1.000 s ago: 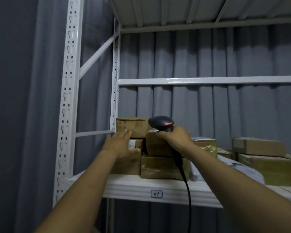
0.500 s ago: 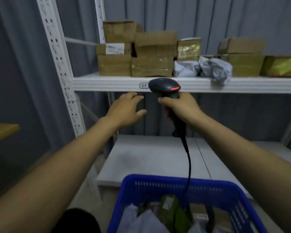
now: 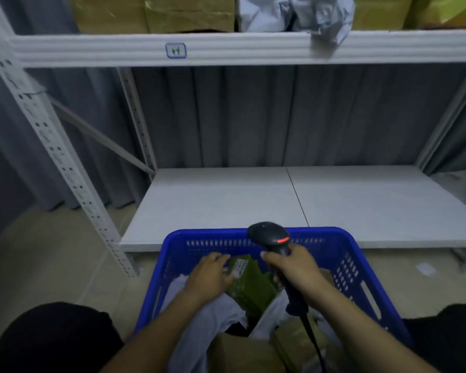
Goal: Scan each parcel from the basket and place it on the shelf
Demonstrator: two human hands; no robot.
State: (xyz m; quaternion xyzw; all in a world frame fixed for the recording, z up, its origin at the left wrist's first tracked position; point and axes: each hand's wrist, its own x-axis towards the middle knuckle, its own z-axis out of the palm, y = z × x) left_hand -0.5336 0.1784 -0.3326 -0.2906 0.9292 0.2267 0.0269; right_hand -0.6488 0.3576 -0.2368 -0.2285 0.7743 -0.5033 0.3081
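Head view: the person's left hand point(image 3: 210, 275) is reaching into the blue perforated plastic basket point(image 3: 345, 238), and its fingers point(image 3: 218, 258) are lying nearly straight and close together on the olive-green taped parcel point(image 3: 253, 286), beside that parcel's white label; no finger is curling round it. The right hand point(image 3: 293, 270) is gripping the black handheld barcode scanner point(image 3: 269, 235) by its handle, fingers wrapped tightly round it, with the scanner's head rising above the basket's far rim and showing a red light. The black cable point(image 3: 311, 335) is trailing down from the handle over the basket's contents. The olive-green taped parcel is lying near the middle of the basket, among pale grey plastic mailers point(image 3: 215, 316) and brown cardboard parcels point(image 3: 242, 354). The basket is standing just in front of the white lower shelf board point(image 3: 226, 200). Above it, the white metal shelf beam point(image 3: 253, 48) is carrying a small blue-edged tag point(image 3: 176, 50), with brown taped boxes point(image 3: 189, 14) and a crumpled grey mailer point(image 3: 320, 17) sitting on that upper level; the mailer is overhanging the beam's edge. A grey pleated curtain point(image 3: 280, 114) is hanging behind the rack.
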